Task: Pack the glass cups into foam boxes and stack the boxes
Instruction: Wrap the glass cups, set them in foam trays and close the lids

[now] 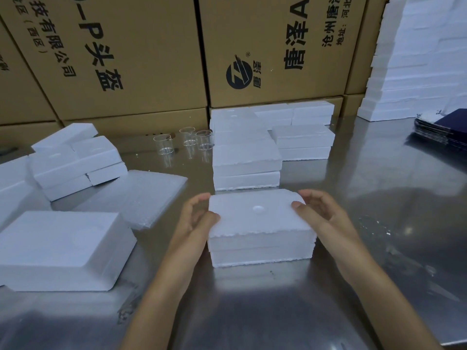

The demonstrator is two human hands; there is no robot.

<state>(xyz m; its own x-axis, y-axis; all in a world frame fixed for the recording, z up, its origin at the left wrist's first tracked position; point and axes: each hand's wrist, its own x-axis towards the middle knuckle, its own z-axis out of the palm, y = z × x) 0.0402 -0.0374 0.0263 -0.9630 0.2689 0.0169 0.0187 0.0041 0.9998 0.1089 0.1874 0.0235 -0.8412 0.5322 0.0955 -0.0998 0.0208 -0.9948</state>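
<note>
- Nearest the camera, two bare forearms are reached forward over the reflective stainless-steel table [252, 311], and a closed white rectangular foam box [260, 231] is held between the hands at the middle of the head view.
- By the left hand [195, 218] the box's left end is gripped, fingers curled over the far corner and the thumb pressed on the lid's near-left edge; the grip seems meant to keep lid and base aligned.
- By the right hand [318, 210] the right end is grasped likewise, thumb tip laid on the lid, fingers wrapped around the rounded far corner.
- A seam is seen along the front face of the box, so two halves appear to be pressed together; whether a cup is inside cannot be told.
- Just behind it a stack of closed white foam boxes [246, 162] is stood, probably the destination for the held box, being near and directly ahead.
- Three clear glass cups with pouring lips [184, 142] are left upright near the back of the table, to the left of that stack, not yet packed.
- Loose white foam pieces [75, 160] are heaped at the left, within reach as a supply, with a large white foam block [60, 248] lying nearer.
- Brown printed cardboard cartons [273, 46] are walled up behind the table.
</note>
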